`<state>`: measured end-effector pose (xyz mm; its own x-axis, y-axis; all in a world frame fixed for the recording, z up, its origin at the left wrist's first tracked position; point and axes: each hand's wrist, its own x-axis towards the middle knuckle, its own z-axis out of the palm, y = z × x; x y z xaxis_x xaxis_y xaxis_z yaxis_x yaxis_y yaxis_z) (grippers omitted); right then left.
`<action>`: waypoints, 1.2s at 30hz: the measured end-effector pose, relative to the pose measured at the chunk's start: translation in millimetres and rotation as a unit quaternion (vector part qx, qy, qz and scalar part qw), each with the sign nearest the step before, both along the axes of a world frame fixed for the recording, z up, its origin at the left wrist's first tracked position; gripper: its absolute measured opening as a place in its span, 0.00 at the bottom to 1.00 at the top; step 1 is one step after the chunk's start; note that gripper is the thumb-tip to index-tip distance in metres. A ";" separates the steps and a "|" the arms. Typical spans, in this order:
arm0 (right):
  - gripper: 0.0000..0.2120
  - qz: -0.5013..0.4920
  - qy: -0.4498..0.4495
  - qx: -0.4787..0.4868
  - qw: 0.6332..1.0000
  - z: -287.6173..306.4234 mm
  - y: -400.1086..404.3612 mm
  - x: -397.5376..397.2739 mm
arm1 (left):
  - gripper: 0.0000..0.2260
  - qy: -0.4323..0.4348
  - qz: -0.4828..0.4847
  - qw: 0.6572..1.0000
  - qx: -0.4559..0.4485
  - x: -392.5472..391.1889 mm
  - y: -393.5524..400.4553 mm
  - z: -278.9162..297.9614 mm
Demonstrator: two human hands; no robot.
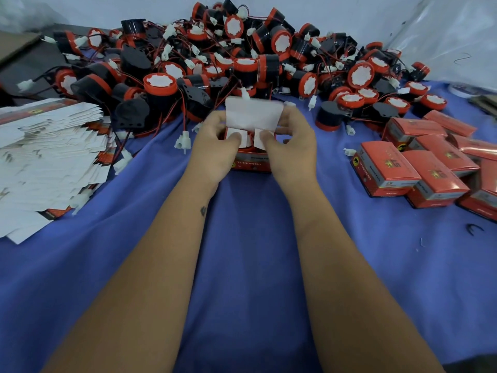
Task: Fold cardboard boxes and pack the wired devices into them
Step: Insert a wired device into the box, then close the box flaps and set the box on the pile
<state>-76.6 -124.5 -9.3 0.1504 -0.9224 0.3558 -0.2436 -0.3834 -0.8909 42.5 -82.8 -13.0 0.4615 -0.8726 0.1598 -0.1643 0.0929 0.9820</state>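
1. The left hand and right hand are each pinching a side flap of the red cardboard box, standing mid-desk.
2. The thin card is probably creasing easily; holding by the flap edges looks safest.

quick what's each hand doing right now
Left hand: fingers curled on the open box, pressing a side flap.
Right hand: same box, thumb on the other flap.

Matt blue cloth is covering the table w/ soft creases. Plastic horns are showing glossy red rims, black bodies. Red cardboard boxes are looking slightly shiny; flat blanks are showing matt white card.
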 end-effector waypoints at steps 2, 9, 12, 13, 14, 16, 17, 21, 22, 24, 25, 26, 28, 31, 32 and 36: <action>0.16 -0.005 0.038 -0.020 0.999 0.1 -1.2 -1.3 | 0.12 -0.012 0.030 0.999 -0.023 -0.3 2.4 0.8; 0.23 0.045 -0.117 0.132 0.983 4.8 -1.9 -8.5 | 0.18 0.019 0.038 0.999 -0.015 6.2 7.6 3.0; 0.20 0.055 -0.062 0.111 0.990 2.8 -1.4 -11.3 | 0.16 0.145 0.042 0.989 -0.003 11.5 6.8 9.4; 0.19 0.051 -0.024 0.091 0.994 1.0 -1.1 -11.5 | 0.13 0.170 0.041 0.985 -0.002 12.4 7.1 10.1; 0.18 0.047 0.007 0.071 0.996 -0.9 -1.6 -11.3 | 0.11 0.169 0.038 0.985 -0.003 12.4 7.3 9.5; 0.18 0.040 0.037 0.045 0.998 -2.7 -2.9 -10.6 | 0.09 0.082 0.026 0.996 0.001 12.1 7.9 5.8; 0.18 0.037 0.039 0.038 0.998 -2.6 -3.4 -10.1 | 0.10 0.019 0.016 1.000 0.002 12.1 8.5 3.0; 0.19 0.044 -0.008 0.065 0.997 -2.3 -3.7 -9.2 | 0.14 -0.089 0.004 0.996 0.000 9.6 9.6 -1.3; 0.19 0.052 -0.041 0.088 0.994 -1.4 -3.6 -9.1 | 0.14 -0.096 0.002 0.995 -0.001 9.5 10.0 -1.4; 0.19 0.072 -0.105 0.129 0.983 1.1 -4.0 -9.8 | 0.13 -0.107 -0.003 0.994 -0.001 10.3 10.5 -1.7; 0.20 0.082 -0.127 0.146 0.978 2.1 -4.8 -10.9 | 0.13 -0.105 -0.007 0.994 -0.004 10.8 10.5 -1.5; 0.20 0.094 -0.143 0.160 0.972 2.7 -5.9 -12.1 | 0.12 -0.097 -0.011 0.995 -0.009 11.0 10.5 -1.1; 0.20 0.114 -0.157 0.178 0.965 3.4 -9.2 -15.9 | 0.12 -0.082 -0.012 0.996 -0.021 10.8 10.5 -1.2; 0.16 0.156 -0.133 0.185 0.961 3.9 -12.9 -20.9 | 0.10 -0.068 -0.007 0.997 -0.026 10.5 10.7 -2.5; 0.13 0.174 -0.100 0.175 0.964 2.9 -13.1 -21.8 | 0.11 -0.056 -0.013 0.998 -0.026 10.2 11.6 -2.0; 0.20 0.196 0.066 0.069 0.976 -2.4 -10.6 -23.3 | 0.18 -0.029 -0.035 0.999 -0.024 9.9 12.7 -0.1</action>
<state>-99.9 -135.0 -11.7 0.5376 -0.8225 0.1860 -0.2175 -0.3483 -0.9118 52.5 -70.2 -13.1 0.3888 -0.8928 0.2273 -0.2130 0.1529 0.9650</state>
